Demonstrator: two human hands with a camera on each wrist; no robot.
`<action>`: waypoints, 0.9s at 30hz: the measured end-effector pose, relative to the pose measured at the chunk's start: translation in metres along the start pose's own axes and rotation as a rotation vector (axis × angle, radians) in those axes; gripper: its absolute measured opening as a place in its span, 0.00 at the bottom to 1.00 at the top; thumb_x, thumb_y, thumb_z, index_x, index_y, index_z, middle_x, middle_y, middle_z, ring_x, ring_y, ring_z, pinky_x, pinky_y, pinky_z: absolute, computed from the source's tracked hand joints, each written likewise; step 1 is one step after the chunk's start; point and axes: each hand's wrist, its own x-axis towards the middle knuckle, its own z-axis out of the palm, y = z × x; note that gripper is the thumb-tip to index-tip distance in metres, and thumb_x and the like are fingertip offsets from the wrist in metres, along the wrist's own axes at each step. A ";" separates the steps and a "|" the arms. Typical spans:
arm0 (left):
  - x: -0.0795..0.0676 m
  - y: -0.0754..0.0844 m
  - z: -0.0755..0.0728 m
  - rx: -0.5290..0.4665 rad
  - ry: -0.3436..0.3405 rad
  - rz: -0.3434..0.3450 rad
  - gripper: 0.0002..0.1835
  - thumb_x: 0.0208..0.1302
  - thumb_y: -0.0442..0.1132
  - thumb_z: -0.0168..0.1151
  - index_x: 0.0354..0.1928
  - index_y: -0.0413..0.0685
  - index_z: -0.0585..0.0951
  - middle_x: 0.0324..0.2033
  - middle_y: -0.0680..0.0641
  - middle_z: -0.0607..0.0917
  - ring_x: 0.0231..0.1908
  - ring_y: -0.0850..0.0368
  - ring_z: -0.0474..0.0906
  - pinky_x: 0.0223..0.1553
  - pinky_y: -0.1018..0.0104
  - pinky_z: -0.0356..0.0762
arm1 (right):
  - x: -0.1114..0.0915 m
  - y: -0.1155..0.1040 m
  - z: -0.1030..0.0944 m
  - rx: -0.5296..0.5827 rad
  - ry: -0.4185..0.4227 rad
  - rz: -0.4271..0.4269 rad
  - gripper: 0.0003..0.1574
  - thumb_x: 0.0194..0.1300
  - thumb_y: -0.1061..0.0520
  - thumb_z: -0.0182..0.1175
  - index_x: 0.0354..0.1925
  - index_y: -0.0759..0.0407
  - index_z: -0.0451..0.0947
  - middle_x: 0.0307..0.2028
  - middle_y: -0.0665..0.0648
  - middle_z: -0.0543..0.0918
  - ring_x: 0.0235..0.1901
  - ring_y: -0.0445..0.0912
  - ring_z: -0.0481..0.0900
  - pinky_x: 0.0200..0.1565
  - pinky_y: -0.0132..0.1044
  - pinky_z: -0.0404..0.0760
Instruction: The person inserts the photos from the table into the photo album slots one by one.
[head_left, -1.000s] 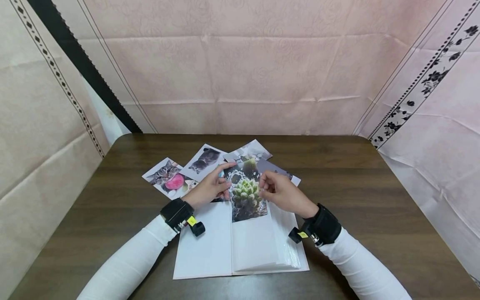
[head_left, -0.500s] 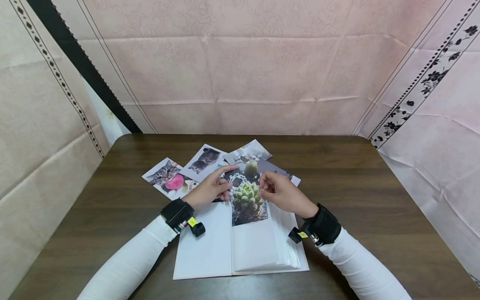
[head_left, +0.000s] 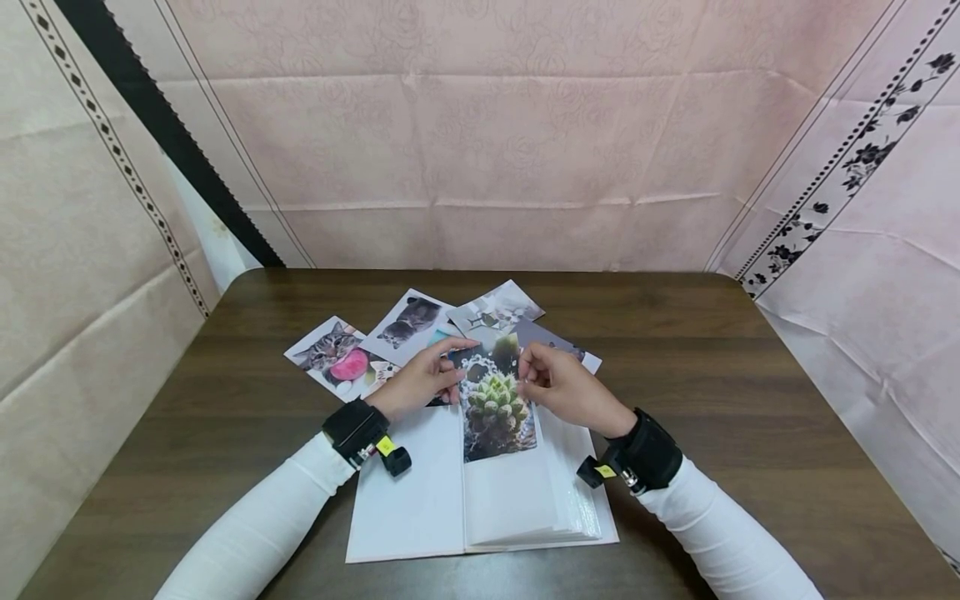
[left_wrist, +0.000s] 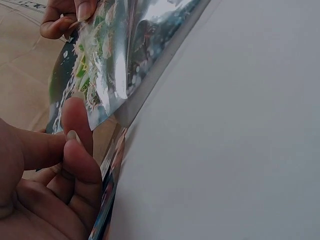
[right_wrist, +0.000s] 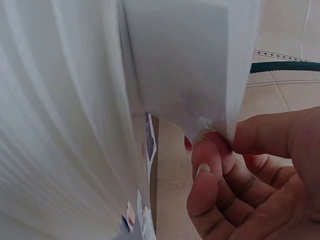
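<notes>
An open white photo album lies on the table. A succulent photo is partly inside a clear sleeve on its right-hand page, the upper part sticking out past the top. My left hand pinches the photo at its upper left edge; in the left wrist view, thumb and fingertips meet at that edge. My right hand pinches the top of the album page near its right corner, as the right wrist view shows. The clear sleeve bulges over the photo and reflects light.
Several loose photos lie behind the album: a kitten photo at left, a grey animal photo, a pale photo and a bluish one at right. They overlap on the brown wooden table. Patterned cloth hangs behind.
The succulent photo has slid down toward me, deeper into the sleeve. My left hand has shifted slightly down with it. My right hand has stayed in place at the page.
</notes>
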 end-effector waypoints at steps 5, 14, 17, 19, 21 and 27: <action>0.000 0.001 0.000 -0.011 -0.002 0.005 0.25 0.71 0.37 0.52 0.68 0.61 0.66 0.23 0.42 0.78 0.27 0.47 0.79 0.31 0.63 0.77 | 0.000 0.000 0.000 -0.004 0.000 -0.004 0.09 0.63 0.63 0.61 0.38 0.60 0.68 0.28 0.56 0.74 0.27 0.48 0.72 0.29 0.34 0.73; -0.001 -0.002 -0.001 -0.014 0.006 0.002 0.24 0.71 0.35 0.50 0.66 0.62 0.68 0.25 0.41 0.78 0.27 0.47 0.79 0.30 0.64 0.76 | -0.001 -0.001 0.001 -0.001 0.002 -0.013 0.10 0.63 0.63 0.61 0.38 0.61 0.69 0.28 0.55 0.74 0.27 0.47 0.72 0.29 0.34 0.73; -0.001 -0.002 -0.001 -0.025 0.003 0.001 0.23 0.72 0.36 0.50 0.66 0.61 0.69 0.25 0.41 0.77 0.27 0.47 0.79 0.30 0.64 0.76 | -0.001 -0.002 0.001 0.000 0.006 -0.007 0.14 0.63 0.62 0.60 0.44 0.61 0.67 0.27 0.55 0.74 0.25 0.47 0.71 0.28 0.34 0.71; -0.001 -0.002 -0.002 -0.034 0.001 0.003 0.22 0.72 0.36 0.50 0.65 0.60 0.69 0.25 0.42 0.76 0.27 0.47 0.78 0.30 0.64 0.75 | -0.001 -0.002 0.000 -0.004 0.011 -0.002 0.21 0.64 0.62 0.60 0.52 0.61 0.65 0.26 0.54 0.74 0.24 0.47 0.70 0.29 0.35 0.71; -0.001 -0.002 -0.002 -0.042 -0.001 0.005 0.21 0.72 0.36 0.50 0.65 0.59 0.69 0.24 0.42 0.75 0.27 0.47 0.78 0.30 0.64 0.75 | -0.001 -0.003 0.000 -0.013 0.015 0.000 0.30 0.64 0.62 0.60 0.61 0.60 0.61 0.25 0.53 0.75 0.23 0.46 0.71 0.30 0.35 0.71; -0.002 -0.002 -0.001 -0.038 -0.010 0.013 0.22 0.72 0.36 0.50 0.65 0.57 0.69 0.24 0.42 0.74 0.27 0.47 0.77 0.30 0.64 0.74 | 0.000 -0.002 0.000 -0.055 0.019 0.009 0.44 0.63 0.62 0.61 0.72 0.60 0.53 0.26 0.51 0.77 0.25 0.45 0.73 0.32 0.36 0.74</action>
